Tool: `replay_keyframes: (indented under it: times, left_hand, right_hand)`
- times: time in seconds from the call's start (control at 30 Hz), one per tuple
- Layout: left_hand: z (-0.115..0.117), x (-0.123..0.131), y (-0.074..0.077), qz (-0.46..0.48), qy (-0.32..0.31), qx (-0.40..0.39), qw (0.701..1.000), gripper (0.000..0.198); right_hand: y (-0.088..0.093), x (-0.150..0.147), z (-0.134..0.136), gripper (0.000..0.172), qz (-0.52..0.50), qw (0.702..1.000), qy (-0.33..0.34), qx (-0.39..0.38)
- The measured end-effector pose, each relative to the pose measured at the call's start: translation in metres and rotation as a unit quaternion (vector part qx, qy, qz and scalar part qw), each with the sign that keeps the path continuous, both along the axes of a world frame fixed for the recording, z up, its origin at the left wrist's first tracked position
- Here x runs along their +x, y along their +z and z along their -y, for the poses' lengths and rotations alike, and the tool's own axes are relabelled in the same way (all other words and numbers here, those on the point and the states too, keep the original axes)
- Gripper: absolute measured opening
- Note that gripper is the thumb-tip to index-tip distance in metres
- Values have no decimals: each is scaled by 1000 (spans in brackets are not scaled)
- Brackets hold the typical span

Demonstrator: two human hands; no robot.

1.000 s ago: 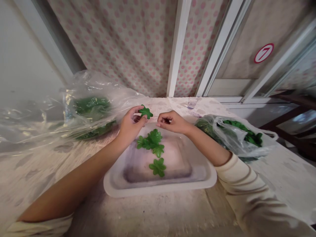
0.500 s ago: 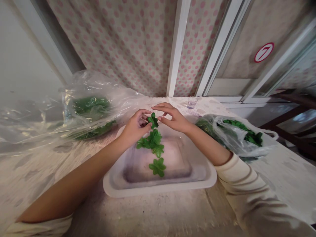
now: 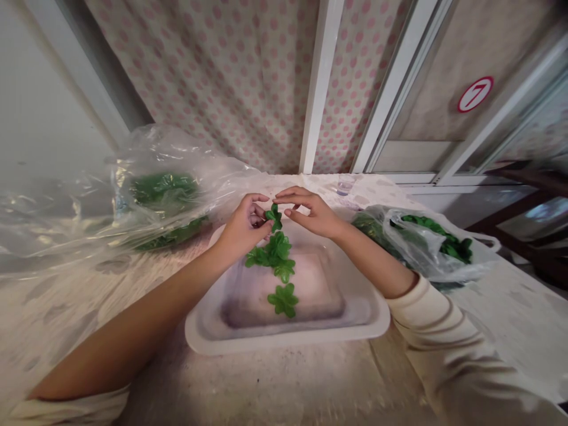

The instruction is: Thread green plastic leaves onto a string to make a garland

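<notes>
My left hand [image 3: 242, 228] pinches a small green plastic flower piece [image 3: 274, 217] over the far end of a white tray [image 3: 284, 340]. Just to the right of the piece is my right hand [image 3: 310, 212], its fingers spread and its fingertips close to the piece or touching it. Several more green flower pieces [image 3: 274, 255] lie in the tray below both hands, and one [image 3: 283, 300] lies apart nearer me.
A large clear plastic bag [image 3: 151, 189] with green pieces sits at the left. A smaller bag of green pieces [image 3: 421, 242] lies at the right. Behind the table hang a dotted curtain and white frame posts. A round sign with a 7 [image 3: 474, 94] is at the upper right.
My left hand brought the green piece right and down toward the tray's middle. My right hand went from curled to spread fingers and closed in on the piece.
</notes>
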State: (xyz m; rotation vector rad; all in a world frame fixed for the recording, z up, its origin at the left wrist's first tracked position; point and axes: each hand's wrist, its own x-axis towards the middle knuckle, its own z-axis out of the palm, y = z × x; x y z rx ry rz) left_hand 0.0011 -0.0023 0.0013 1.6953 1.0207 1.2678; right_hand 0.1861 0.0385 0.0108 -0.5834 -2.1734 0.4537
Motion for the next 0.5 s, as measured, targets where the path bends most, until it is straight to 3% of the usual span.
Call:
replay_keyframes:
  times: [0.5]
  left_hand:
    - [0, 0, -1, 15, 5, -1, 1000, 43]
  right_hand:
    - [2, -1, 2, 26, -4, 1000, -2, -11]
